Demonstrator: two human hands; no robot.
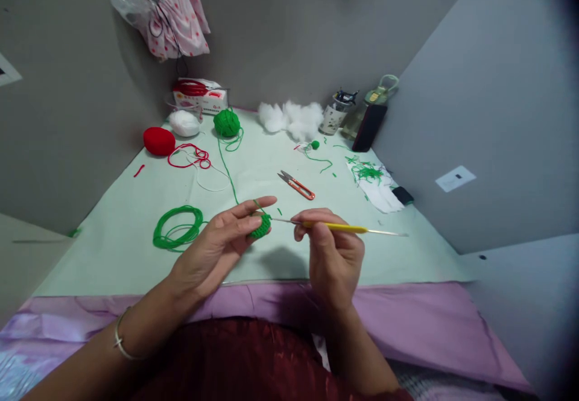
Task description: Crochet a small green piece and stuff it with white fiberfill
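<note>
Pinched between the thumb and fingers of my left hand (226, 232) is a small round green crochet piece (260, 227). Green yarn runs over my raised left index finger and back to a green yarn ball (227, 123). My right hand (332, 247) grips a crochet hook (337, 227) by its yellow handle, like a pencil. The hook's thin metal tip points left and meets the upper right edge of the crochet piece. Its other metal end sticks out to the right. Both hands are above the front part of the table.
Thread snips (296, 185) lie beyond my hands, and a coil of green cord (178, 227) lies left. Red yarn (159, 141), white yarn (184, 123), stuffing (292, 120), a pen cup (335, 114), a bottle (357, 120) and a phone (370, 128) line the back. Yarn scraps (367, 173) lie on tissue at right.
</note>
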